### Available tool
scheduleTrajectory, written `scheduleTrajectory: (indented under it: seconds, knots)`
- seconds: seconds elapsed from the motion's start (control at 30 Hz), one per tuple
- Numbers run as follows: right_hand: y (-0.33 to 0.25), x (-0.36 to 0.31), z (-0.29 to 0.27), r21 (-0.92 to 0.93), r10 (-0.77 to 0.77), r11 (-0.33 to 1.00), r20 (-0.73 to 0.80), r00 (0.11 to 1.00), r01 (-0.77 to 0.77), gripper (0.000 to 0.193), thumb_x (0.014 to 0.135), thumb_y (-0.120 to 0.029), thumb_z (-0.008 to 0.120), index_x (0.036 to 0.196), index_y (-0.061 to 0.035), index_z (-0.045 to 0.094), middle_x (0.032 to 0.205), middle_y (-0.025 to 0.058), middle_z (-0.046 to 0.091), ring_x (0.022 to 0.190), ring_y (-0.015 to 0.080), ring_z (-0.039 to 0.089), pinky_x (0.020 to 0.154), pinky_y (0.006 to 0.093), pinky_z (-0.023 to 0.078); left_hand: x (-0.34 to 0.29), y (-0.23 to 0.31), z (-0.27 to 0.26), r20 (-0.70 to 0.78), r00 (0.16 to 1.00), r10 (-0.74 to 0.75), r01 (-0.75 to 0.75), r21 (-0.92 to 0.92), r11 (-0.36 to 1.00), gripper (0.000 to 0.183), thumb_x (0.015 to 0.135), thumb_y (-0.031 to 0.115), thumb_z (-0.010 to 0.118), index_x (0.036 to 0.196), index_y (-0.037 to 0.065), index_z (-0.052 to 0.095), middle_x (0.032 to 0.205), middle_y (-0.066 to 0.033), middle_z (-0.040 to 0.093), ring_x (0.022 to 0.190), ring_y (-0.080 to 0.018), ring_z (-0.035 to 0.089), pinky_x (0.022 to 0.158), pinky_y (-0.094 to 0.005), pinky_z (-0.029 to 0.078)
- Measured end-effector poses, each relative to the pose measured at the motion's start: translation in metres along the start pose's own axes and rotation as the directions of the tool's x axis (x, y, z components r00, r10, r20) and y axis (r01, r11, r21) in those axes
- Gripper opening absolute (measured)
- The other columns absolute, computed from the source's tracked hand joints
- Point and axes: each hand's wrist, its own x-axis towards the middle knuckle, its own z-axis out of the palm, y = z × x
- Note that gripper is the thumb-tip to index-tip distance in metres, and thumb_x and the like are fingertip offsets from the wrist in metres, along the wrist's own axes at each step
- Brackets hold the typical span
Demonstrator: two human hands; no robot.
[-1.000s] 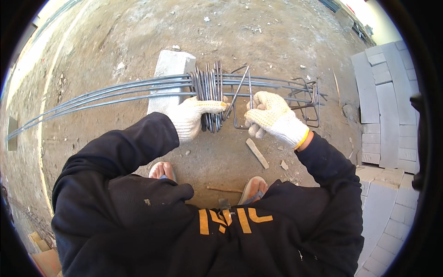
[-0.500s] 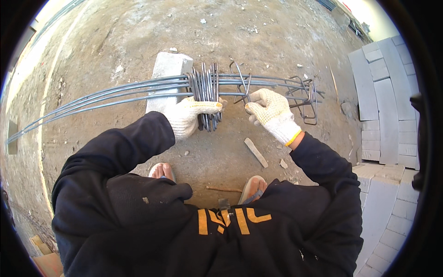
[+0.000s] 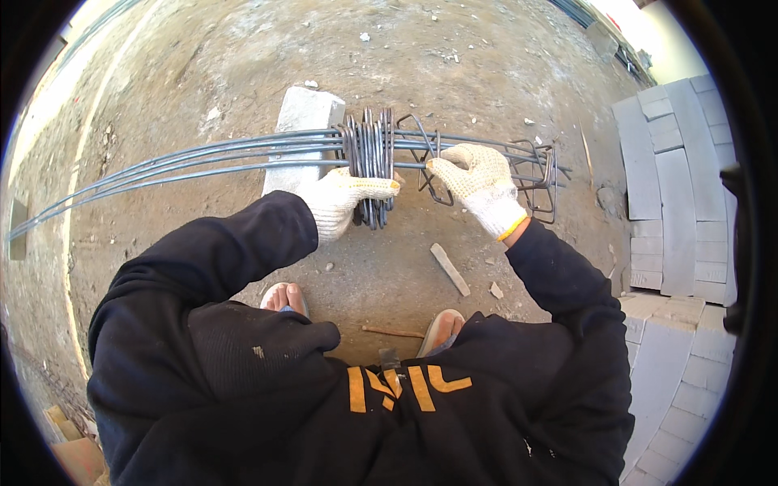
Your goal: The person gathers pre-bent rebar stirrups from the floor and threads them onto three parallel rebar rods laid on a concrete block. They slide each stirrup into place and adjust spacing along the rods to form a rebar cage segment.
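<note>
My left hand [image 3: 340,201], in a white knit glove, is closed round a tight bundle of rectangular steel stirrups [image 3: 373,198], thumb across their near side. The stirrups hang around several long rebars [image 3: 203,157] running left to right. Just right of the bundle, a single stirrup [image 3: 440,194] sits tilted around the bars. My gloved right hand [image 3: 480,180] pinches at its side, where it meets the nearest bar; the fingertips are partly hidden. More stirrups [image 3: 545,201] stand apart near the bars' right end.
A pale concrete block [image 3: 301,113] lies under the bars, with another support [image 3: 18,231] at their far left end. Grey blocks [image 3: 677,186] are stacked at the right. A wood scrap [image 3: 450,269] and a stick [image 3: 393,331] lie on the dirt near my sandalled feet.
The single stirrup has tilted, its lower corner now showing further right below my right hand. My left hand keeps its hold on the bundle. The whole view has shifted slightly.
</note>
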Motion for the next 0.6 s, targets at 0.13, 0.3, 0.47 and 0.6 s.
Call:
scheduleTrajectory:
  seconds: [0.13,0.3,0.47,0.6]
  knots:
    - [0.006,-0.003,-0.004,0.125,0.229,0.967,-0.029,0.973,-0.224,0.031,0.087,-0.036,0.069,0.094,-0.0068,0.075,0.091,0.0136,0.072,0.084,0.0317,0.068,0.076,0.0412,0.051,-0.002,0.001,0.004,-0.029,0.999,0.033,-0.031,0.039,0.999,0.035,0.091,0.016,0.072,0.123,0.003,0.065,0.104,-0.0049,0.068,0.093,-0.0133,0.064,0.083,-0.0289,0.051]
    - [0.023,-0.017,-0.022,-0.047,0.132,0.99,-0.096,0.987,-0.137,0.025,0.087,-0.031,0.067,0.084,-0.0067,0.07,0.08,0.0151,0.068,0.078,0.0336,0.066,0.07,0.0426,0.05,-0.004,0.002,-0.002,0.063,0.998,0.025,-0.021,-0.065,0.998,0.031,0.092,0.016,0.071,0.12,0.002,0.066,0.101,-0.005,0.068,0.09,-0.0151,0.065,0.079,-0.029,0.053]
    - [0.026,-0.021,-0.029,-0.128,0.086,0.987,-0.115,0.99,-0.101,0.026,0.086,-0.032,0.067,0.081,-0.0067,0.068,0.079,0.016,0.067,0.077,0.0349,0.066,0.071,0.0441,0.05,0.001,-0.003,-0.002,-0.006,1.0,0.03,-0.03,-0.039,0.999,0.03,0.093,0.015,0.07,0.12,0.002,0.066,0.095,-0.0048,0.068,0.084,-0.0153,0.065,0.075,-0.0308,0.053]
    - [0.024,-0.004,-0.047,-0.252,0.045,0.966,-0.053,0.998,-0.057,0.029,0.084,-0.033,0.065,0.077,-0.0058,0.067,0.078,0.0174,0.066,0.078,0.0358,0.065,0.071,0.0453,0.051,0.002,-0.002,-0.002,0.037,0.999,0.009,-0.008,-0.044,0.999,0.031,0.092,0.014,0.071,0.12,0.002,0.066,0.093,-0.0046,0.068,0.082,-0.0142,0.065,0.074,-0.0309,0.054]
